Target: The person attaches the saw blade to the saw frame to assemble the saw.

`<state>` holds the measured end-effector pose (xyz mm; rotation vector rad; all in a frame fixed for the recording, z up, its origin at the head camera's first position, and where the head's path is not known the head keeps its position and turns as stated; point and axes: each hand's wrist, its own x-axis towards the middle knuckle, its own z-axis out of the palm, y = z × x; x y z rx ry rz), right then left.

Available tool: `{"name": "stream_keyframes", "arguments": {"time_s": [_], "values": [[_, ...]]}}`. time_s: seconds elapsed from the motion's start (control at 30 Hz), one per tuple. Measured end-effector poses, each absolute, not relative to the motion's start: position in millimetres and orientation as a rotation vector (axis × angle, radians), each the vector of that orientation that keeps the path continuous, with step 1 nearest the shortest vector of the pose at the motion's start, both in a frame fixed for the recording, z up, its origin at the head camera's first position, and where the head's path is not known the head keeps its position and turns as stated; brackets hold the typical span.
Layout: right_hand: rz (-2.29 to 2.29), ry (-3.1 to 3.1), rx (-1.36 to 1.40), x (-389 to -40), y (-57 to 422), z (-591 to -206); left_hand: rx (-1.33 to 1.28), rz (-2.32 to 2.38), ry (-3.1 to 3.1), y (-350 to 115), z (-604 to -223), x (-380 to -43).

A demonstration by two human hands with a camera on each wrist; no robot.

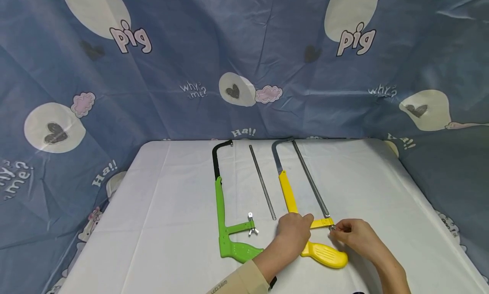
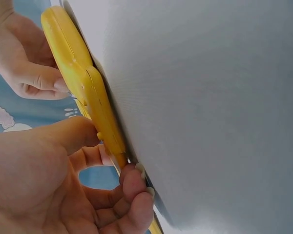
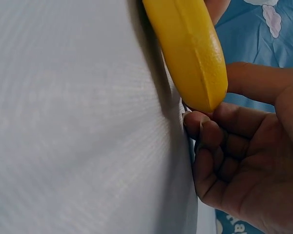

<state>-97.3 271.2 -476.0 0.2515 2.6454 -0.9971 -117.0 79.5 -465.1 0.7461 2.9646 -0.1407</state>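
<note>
A yellow hacksaw [image 1: 288,192] lies on the white table with a grey blade [image 1: 311,179] along its open side. My left hand [image 1: 293,232] grips its frame above the handle; the left wrist view shows the fingers [image 2: 134,185] curled round the yellow bar. At the end of the saw's lower arm, my right hand [image 1: 357,236] pinches the small metal wing nut [image 1: 332,228] between thumb and fingers. In the right wrist view the yellow handle [image 3: 193,53] hides the wing nut. To the left lies a green hacksaw [image 1: 220,209] with no blade fitted.
A loose blade [image 1: 262,181] lies between the two saws. The green saw's own wing nut [image 1: 253,231] is on its lower arm. White cloth covers the table [image 1: 164,226], and a blue printed curtain [image 1: 244,60] hangs behind it. My left forearm partly covers the green handle [image 1: 242,251].
</note>
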Motion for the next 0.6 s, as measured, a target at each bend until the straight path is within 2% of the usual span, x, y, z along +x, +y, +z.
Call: {"name": "stream_keyframes", "arguments": {"time_s": [0.6], "values": [[-1.031, 2.628, 0.324, -97.9, 275.1, -479.0, 0.751, -0.099, 2.957, 79.7, -469.0, -117.7]]}}
